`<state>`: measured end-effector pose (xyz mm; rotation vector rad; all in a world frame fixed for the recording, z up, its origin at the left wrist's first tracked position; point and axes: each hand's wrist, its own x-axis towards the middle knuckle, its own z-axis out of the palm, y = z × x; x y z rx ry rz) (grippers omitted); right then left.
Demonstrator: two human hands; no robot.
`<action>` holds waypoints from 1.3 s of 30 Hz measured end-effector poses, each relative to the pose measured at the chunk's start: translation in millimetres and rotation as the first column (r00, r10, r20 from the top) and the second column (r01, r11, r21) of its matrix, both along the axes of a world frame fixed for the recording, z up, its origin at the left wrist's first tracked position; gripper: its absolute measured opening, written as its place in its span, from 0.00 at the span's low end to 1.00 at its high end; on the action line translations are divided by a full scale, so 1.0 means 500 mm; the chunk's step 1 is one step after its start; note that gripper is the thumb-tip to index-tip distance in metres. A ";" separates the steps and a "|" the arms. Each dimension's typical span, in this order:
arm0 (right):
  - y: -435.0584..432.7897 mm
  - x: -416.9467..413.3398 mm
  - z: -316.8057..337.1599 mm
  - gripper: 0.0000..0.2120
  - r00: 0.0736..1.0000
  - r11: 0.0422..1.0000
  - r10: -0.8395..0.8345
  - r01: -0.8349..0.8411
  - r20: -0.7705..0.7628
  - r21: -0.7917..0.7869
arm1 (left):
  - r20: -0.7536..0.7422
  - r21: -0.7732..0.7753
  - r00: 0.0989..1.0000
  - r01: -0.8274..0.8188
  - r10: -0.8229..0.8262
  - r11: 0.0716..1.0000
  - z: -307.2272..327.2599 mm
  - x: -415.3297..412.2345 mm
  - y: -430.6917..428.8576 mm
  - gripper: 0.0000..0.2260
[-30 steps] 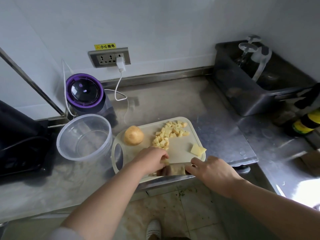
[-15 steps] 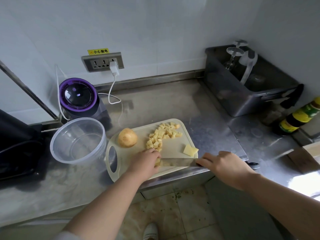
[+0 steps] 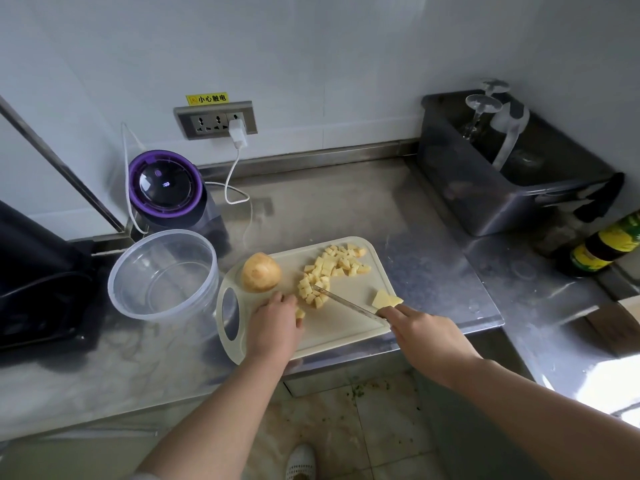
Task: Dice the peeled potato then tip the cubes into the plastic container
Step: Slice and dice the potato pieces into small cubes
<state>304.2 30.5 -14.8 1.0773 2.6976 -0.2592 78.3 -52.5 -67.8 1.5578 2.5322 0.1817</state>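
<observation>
A cream cutting board (image 3: 349,317) lies on the steel counter. Several potato cubes (image 3: 332,268) are heaped at its far middle, a rounded potato piece (image 3: 260,272) sits at its far left, and a flat slice (image 3: 386,300) lies at its right edge. My right hand (image 3: 426,334) grips a knife (image 3: 346,303) whose tip touches the near end of the cube heap. My left hand (image 3: 275,323) rests on the board's near left with curled fingers, small potato bits at its fingertips. A clear plastic container (image 3: 162,275) stands empty left of the board.
A purple-lidded appliance (image 3: 164,188) is plugged into the wall socket (image 3: 216,119) behind the container. A dark bin (image 3: 502,188) with glasses sits at the back right, a bottle (image 3: 602,247) beside it. A black object (image 3: 31,271) fills the left edge.
The knife swung from lying flat along the board's near edge to pointing diagonally into the cube heap. My left hand slid slightly left and back from the blade.
</observation>
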 end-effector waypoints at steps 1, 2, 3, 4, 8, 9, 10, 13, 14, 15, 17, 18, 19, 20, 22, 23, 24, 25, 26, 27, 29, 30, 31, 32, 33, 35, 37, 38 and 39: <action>-0.001 -0.004 0.000 0.21 1.000 1.000 -0.006 0.006 0.006 -0.010 | 0.002 0.010 1.000 -0.009 0.009 1.000 -0.002 -0.005 -0.002 0.14; -0.003 -0.008 -0.001 0.21 1.000 0.999 -0.015 0.015 0.007 -0.029 | 0.006 0.024 1.000 -0.010 0.009 1.000 -0.004 -0.008 -0.004 0.14; -0.005 -0.013 -0.003 0.21 1.000 0.998 -0.023 0.023 0.000 -0.055 | 0.013 0.036 1.000 -0.006 0.005 0.999 -0.005 -0.011 -0.007 0.15; -0.008 -0.018 -0.004 0.21 1.000 0.996 -0.030 0.029 -0.005 -0.082 | 0.020 0.047 1.000 -0.003 0.002 0.999 -0.007 -0.013 -0.010 0.17; -0.025 -0.047 0.000 0.22 0.999 0.987 -0.024 0.031 0.044 -0.158 | 0.014 0.027 1.000 -0.016 0.015 1.000 -0.009 -0.026 -0.026 0.20; -0.029 -0.055 0.000 0.22 0.998 0.986 -0.023 0.032 0.060 -0.165 | -0.004 0.015 1.000 -0.016 0.016 1.000 -0.009 -0.030 -0.029 0.20; -0.033 -0.063 -0.002 0.22 0.997 0.986 -0.019 0.032 0.078 -0.165 | -0.017 0.001 1.000 -0.015 0.015 1.000 -0.009 -0.034 -0.031 0.20; -0.038 -0.081 -0.010 0.18 0.996 0.982 -0.023 0.039 0.088 -0.187 | -0.026 -0.022 1.000 -0.004 0.003 1.000 -0.006 -0.040 -0.030 0.19; -0.040 -0.086 -0.012 0.18 0.996 0.980 -0.023 0.041 0.090 -0.196 | -0.027 -0.025 1.000 0.002 -0.002 1.000 -0.006 -0.040 -0.030 0.19; -0.041 -0.091 -0.013 0.19 0.995 0.978 -0.021 0.040 0.093 -0.202 | -0.029 -0.026 1.000 0.007 -0.008 1.000 -0.005 -0.041 -0.028 0.19; -0.045 -0.099 -0.014 0.19 0.995 0.976 -0.011 0.032 0.096 -0.217 | -0.028 -0.027 0.999 0.014 -0.014 1.000 -0.005 -0.040 -0.027 0.19; -0.048 -0.102 -0.014 0.19 0.996 0.974 -0.007 0.028 0.094 -0.223 | -0.025 -0.026 1.000 0.014 -0.015 1.000 -0.005 -0.040 -0.027 0.19; -0.049 -0.104 -0.012 0.18 0.996 0.973 -0.007 0.028 0.094 -0.230 | -0.022 -0.022 1.000 0.014 -0.015 1.000 -0.006 -0.039 -0.027 0.19; -0.050 -0.104 -0.009 0.17 0.996 0.971 -0.013 0.034 0.090 -0.236 | -0.019 -0.016 1.000 0.013 -0.013 1.000 -0.006 -0.039 -0.026 0.18; -0.047 -0.102 -0.005 0.17 0.996 0.974 -0.029 0.047 0.084 -0.222 | -0.018 -0.001 1.000 0.005 -0.006 1.000 -0.006 -0.037 -0.025 0.18; -0.045 -0.101 -0.002 0.18 0.996 0.976 -0.036 0.052 0.080 -0.213 | -0.022 0.003 1.000 0.000 0.000 1.000 -0.005 -0.035 -0.024 0.17; -0.043 -0.101 0.001 0.18 0.996 0.977 -0.038 0.053 0.076 -0.206 | -0.023 0.007 1.000 -0.007 0.007 1.000 -0.005 -0.033 -0.023 0.17; -0.043 -0.101 0.005 0.19 0.997 0.979 -0.033 0.047 0.073 -0.199 | -0.019 0.012 1.000 -0.017 0.017 1.000 -0.005 -0.032 -0.022 0.17; -0.044 -0.103 0.007 0.19 0.997 0.980 -0.021 0.034 0.072 -0.197 | -0.013 0.018 0.999 -0.031 0.032 0.999 -0.005 -0.031 -0.023 0.17; -0.047 -0.105 0.010 0.19 0.997 0.981 -0.003 0.017 0.074 -0.194 | -0.007 0.021 0.999 -0.050 0.050 0.999 -0.004 -0.030 -0.024 0.18; -0.056 -0.108 0.013 0.19 0.997 0.981 0.026 -0.010 0.076 -0.194 | -0.010 0.009 0.996 -0.085 0.085 0.996 -0.003 -0.030 -0.028 0.19; -0.059 -0.109 0.013 0.19 0.997 0.980 0.032 -0.016 0.075 -0.199 | -0.018 -0.001 0.995 -0.095 0.095 0.995 -0.003 -0.030 -0.030 0.20; -0.063 -0.111 0.013 0.20 0.996 0.980 0.038 -0.022 0.078 -0.200 | -0.027 -0.009 0.994 -0.104 0.104 0.995 -0.003 -0.029 -0.032 0.20; -0.065 -0.113 0.011 0.20 0.996 0.979 0.043 -0.025 0.082 -0.201 | -0.032 -0.014 0.993 -0.115 0.114 0.993 -0.004 -0.029 -0.034 0.21; -0.067 -0.115 0.010 0.21 0.995 0.978 0.044 -0.025 0.087 -0.206 | -0.036 -0.011 0.991 -0.127 0.126 0.992 -0.004 -0.028 -0.034 0.21; -0.069 -0.118 0.009 0.21 0.995 0.976 0.042 -0.020 0.095 -0.218 | -0.046 -0.003 0.990 -0.134 0.134 0.991 -0.007 -0.027 -0.034 0.20; -0.071 -0.120 0.009 0.22 0.994 0.973 0.041 -0.016 0.101 -0.232 | -0.048 0.002 0.991 -0.126 0.126 0.992 -0.009 -0.026 -0.033 0.19; -0.072 -0.121 0.010 0.23 0.994 0.972 0.041 -0.015 0.105 -0.235 | -0.048 0.001 0.991 -0.123 0.123 0.992 -0.009 -0.025 -0.032 0.19; -0.073 -0.122 0.011 0.23 0.993 0.971 0.043 -0.016 0.110 -0.237 | -0.048 -0.002 0.992 -0.121 0.121 0.993 -0.008 -0.024 -0.031 0.18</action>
